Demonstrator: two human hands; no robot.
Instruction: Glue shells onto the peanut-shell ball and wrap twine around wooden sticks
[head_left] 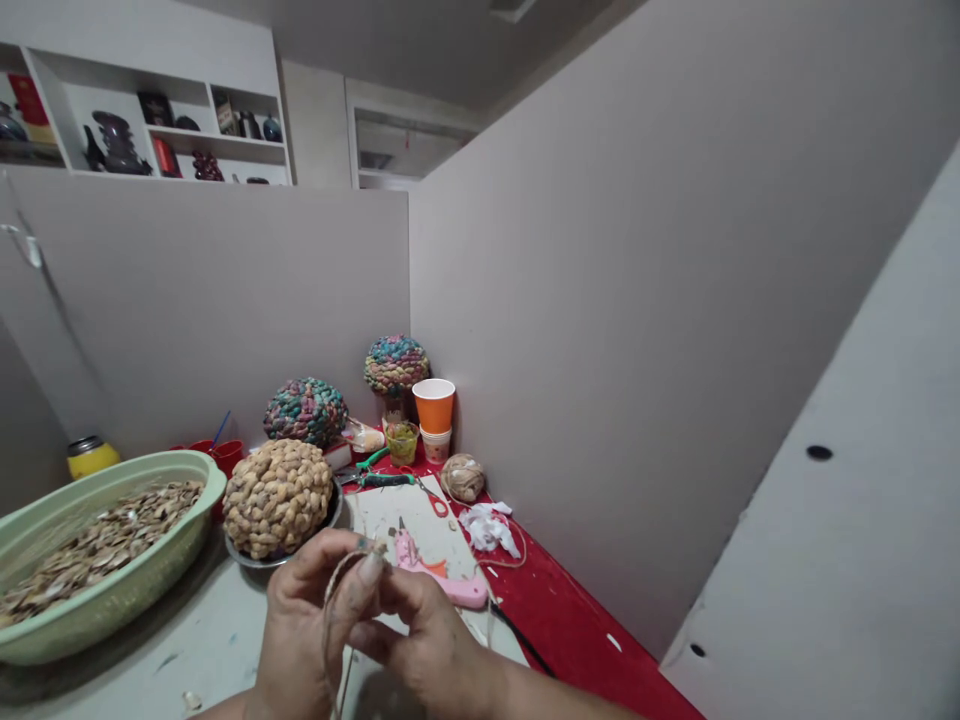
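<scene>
My left hand (307, 610) is closed in a pinch on a strand of brown twine (328, 610), which loops over the fingers and hangs down. Fingertips of my right hand (435, 640) press together against the left ones at the same spot, closed on the twine end. A small pale piece shows at the fingertips, too small to name. Just beyond the hands lies a pink glue gun (457, 590) on a white board (375, 510). Behind my left hand, a ball covered in peanut shells (277, 498) rests in a metal bowl (259, 562).
A green basin (202, 515) of shell pieces stands at left. Farther back are two coloured shell-covered balls (306, 410), an orange cup (433, 405), green-handled pliers (386, 480), red-handled scissors (436, 505), a twine ball (463, 477) and crumpled tissue (489, 528). Grey partitions (562, 350) enclose the table.
</scene>
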